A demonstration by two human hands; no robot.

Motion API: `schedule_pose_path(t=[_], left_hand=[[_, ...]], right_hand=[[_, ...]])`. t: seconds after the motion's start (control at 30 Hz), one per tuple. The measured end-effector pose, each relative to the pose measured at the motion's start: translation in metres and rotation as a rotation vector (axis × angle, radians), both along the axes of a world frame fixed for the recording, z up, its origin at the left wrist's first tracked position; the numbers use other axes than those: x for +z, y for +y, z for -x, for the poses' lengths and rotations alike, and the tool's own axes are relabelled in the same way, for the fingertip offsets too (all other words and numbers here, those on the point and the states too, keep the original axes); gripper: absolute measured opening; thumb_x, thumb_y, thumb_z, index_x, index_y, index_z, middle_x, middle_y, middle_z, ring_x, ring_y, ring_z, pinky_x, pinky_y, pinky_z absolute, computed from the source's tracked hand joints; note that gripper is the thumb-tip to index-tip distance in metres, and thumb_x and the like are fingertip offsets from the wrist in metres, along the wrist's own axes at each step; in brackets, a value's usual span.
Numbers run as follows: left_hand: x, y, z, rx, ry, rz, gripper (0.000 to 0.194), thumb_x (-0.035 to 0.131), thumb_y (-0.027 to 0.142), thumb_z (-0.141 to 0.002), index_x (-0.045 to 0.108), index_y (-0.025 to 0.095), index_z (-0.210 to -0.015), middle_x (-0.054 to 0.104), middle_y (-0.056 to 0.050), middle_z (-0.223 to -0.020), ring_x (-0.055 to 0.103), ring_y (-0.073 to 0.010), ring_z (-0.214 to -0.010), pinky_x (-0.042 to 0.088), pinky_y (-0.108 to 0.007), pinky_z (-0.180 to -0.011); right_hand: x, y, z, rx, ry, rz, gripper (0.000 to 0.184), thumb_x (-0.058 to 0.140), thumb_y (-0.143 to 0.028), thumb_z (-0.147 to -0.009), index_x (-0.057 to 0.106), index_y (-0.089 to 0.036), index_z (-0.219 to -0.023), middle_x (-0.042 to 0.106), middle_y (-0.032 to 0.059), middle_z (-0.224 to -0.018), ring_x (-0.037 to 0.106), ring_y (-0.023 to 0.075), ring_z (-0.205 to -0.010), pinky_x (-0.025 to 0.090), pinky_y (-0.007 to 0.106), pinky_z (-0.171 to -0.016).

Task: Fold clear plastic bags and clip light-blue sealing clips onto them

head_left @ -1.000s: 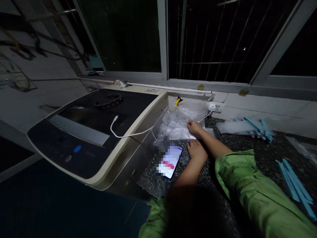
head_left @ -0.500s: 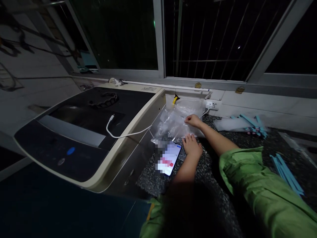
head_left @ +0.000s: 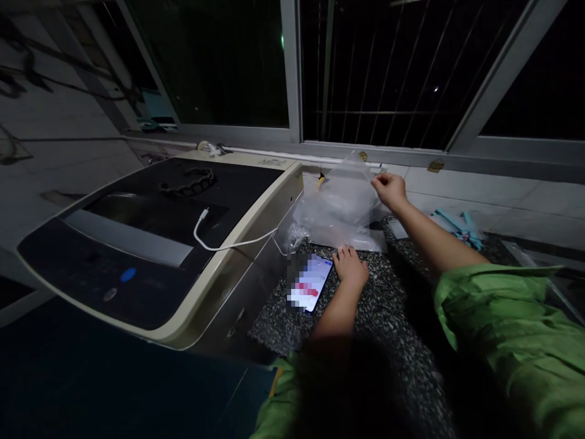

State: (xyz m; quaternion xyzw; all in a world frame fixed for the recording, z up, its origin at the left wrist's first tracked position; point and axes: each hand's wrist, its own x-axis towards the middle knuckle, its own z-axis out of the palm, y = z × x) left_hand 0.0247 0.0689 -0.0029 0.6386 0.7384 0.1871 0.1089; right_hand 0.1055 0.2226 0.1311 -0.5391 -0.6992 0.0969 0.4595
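Observation:
Pinched in my right hand (head_left: 389,190) is the edge of a clear plastic bag (head_left: 350,189), lifted up from a pile of similar bags near the wall. My left hand (head_left: 351,267) lies flat with fingers spread, its fingertips at the near edge of the bags on the speckled stone counter (head_left: 384,292). Close beside my left hand, a phone (head_left: 315,286) lies face up with its screen lit and partly blurred out. The lower bags are partly hidden behind the raised one.
A top-loading washing machine (head_left: 247,213) stands left of the counter, with a white charging cable (head_left: 228,249) across its lid. Light-blue strips (head_left: 459,227) lie at the right, behind my right forearm. A barred window (head_left: 375,73) rises behind.
My right hand has moved up and to the right, drawing the plastic bag upright off the pile. My left hand stays spread near the phone.

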Motion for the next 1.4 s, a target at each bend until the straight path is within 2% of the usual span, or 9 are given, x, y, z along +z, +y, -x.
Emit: schedule_pose_path(t=[0.27, 0.5, 0.63, 0.73, 0.83, 1.0, 1.1, 1.27, 1.4], left_hand=[[0.001, 0.001, 0.004, 0.013, -0.037, 0.034, 0.061, 0.041, 0.036, -0.081, 0.034, 0.009, -0.135, 0.031, -0.016, -0.144, 0.027, -0.0255, -0.133, 0.02, -0.042, -0.11], [0.002, 0.001, 0.0, -0.048, -0.188, -0.137, 0.056, 0.045, 0.031, -0.081, 0.039, 0.008, -0.131, 0.032, -0.016, -0.144, 0.029, -0.0255, -0.132, 0.024, -0.037, -0.108], [0.003, 0.005, 0.0, -0.083, -0.445, -0.272, 0.048, 0.047, 0.025, -0.08, 0.048, 0.006, -0.123, 0.047, -0.018, -0.132, 0.039, -0.0246, -0.125, 0.03, -0.035, -0.104], [0.006, 0.009, -0.001, -0.09, -0.773, -0.306, 0.037, 0.05, 0.025, -0.078, 0.057, 0.009, -0.111, 0.059, -0.016, -0.116, 0.054, -0.0219, -0.108, 0.039, -0.033, -0.096], [0.012, 0.008, -0.003, -0.107, -1.123, -0.277, 0.034, 0.048, 0.034, -0.079, 0.06, 0.013, -0.103, 0.066, -0.01, -0.097, 0.06, -0.017, -0.084, 0.046, -0.03, -0.078], [0.028, -0.011, -0.002, -0.258, -1.529, -0.208, 0.053, 0.04, 0.058, -0.077, 0.062, 0.014, -0.096, 0.065, -0.006, -0.077, 0.057, -0.0116, -0.064, 0.043, -0.023, -0.06], [0.036, -0.026, 0.005, -0.343, -1.614, -0.113, 0.063, 0.034, 0.067, -0.074, 0.063, 0.013, -0.09, 0.065, -0.007, -0.074, 0.056, -0.0116, -0.061, 0.043, -0.024, -0.06], [0.044, -0.036, 0.018, -0.296, -1.583, -0.031, 0.073, 0.026, 0.074, -0.072, 0.065, 0.012, -0.081, 0.064, -0.008, -0.069, 0.055, -0.0127, -0.057, 0.042, -0.026, -0.058], [0.039, -0.031, 0.024, -0.333, -1.487, -0.004, 0.056, 0.051, 0.066, -0.065, 0.065, 0.012, -0.071, 0.061, -0.005, -0.061, 0.05, -0.0113, -0.052, 0.038, -0.025, -0.054]], right_hand=[[0.046, -0.02, -0.04, -0.024, 0.153, -0.218, 0.008, 0.053, -0.021, -0.072, 0.058, -0.016, -0.068, 0.061, 0.0036, -0.069, 0.055, 0.0155, -0.067, 0.045, 0.032, -0.07], [0.055, -0.069, -0.1, -0.008, 0.185, -0.297, 0.012, 0.057, -0.03, -0.072, 0.06, -0.019, -0.069, 0.059, 0.0024, -0.063, 0.054, 0.0152, -0.061, 0.046, 0.032, -0.061], [0.047, -0.11, -0.136, -0.049, 0.224, -0.258, 0.015, 0.06, -0.037, -0.072, 0.061, -0.022, -0.067, 0.056, 0.0013, -0.057, 0.05, 0.0145, -0.053, 0.044, 0.031, -0.053], [0.04, -0.141, -0.156, -0.071, 0.279, -0.231, 0.018, 0.062, -0.04, -0.07, 0.059, -0.023, -0.066, 0.053, 0.0003, -0.056, 0.049, 0.0137, -0.051, 0.043, 0.031, -0.052], [0.032, -0.169, -0.169, -0.083, 0.324, -0.176, 0.023, 0.063, -0.044, -0.067, 0.058, -0.022, -0.066, 0.051, -0.0009, -0.054, 0.047, 0.0128, -0.051, 0.041, 0.029, -0.052], [0.008, -0.206, -0.173, -0.135, 0.446, -0.07, 0.026, 0.065, -0.045, -0.06, 0.058, -0.02, -0.064, 0.051, -0.0029, -0.054, 0.044, 0.0103, -0.05, 0.037, 0.026, -0.051], [-0.017, -0.219, -0.168, -0.113, 0.517, 0.025, 0.027, 0.067, -0.045, -0.057, 0.059, -0.02, -0.062, 0.052, -0.003, -0.055, 0.044, 0.0104, -0.051, 0.036, 0.025, -0.051], [-0.051, -0.229, -0.163, -0.075, 0.56, 0.222, 0.034, 0.07, -0.05, -0.05, 0.059, -0.019, -0.059, 0.053, -0.003, -0.053, 0.041, 0.0091, -0.048, 0.033, 0.023, -0.048], [-0.057, -0.226, -0.168, -0.012, 0.513, 0.338, 0.04, 0.072, -0.054, -0.044, 0.058, -0.019, -0.057, 0.054, -0.0021, -0.054, 0.043, 0.0098, -0.049, 0.033, 0.023, -0.048]])
